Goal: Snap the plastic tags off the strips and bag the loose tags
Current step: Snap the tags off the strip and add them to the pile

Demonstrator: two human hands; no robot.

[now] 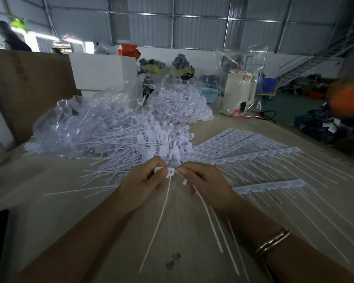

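My left hand [143,181] pinches the head of a white plastic tag [170,173], whose long tail runs down toward me. Close beside it, my right hand [204,181] pinches a short piece of strip [184,181] with a few tails hanging down. The two hands nearly touch above the wooden table [49,211]. Just beyond them lies a big heap of loose tags [131,139], partly spilling from a clear plastic bag [70,117]. Whole strips [243,148] of joined tags fan out to the right, and one more strip [274,185] lies nearer to me.
A second clear bag of tags [182,105] lies further back. A white kettle [238,90] in plastic wrap stands at the back right, with a blue basket [209,96] beside it. A brown board [27,86] leans at the left. A person stands far back left.
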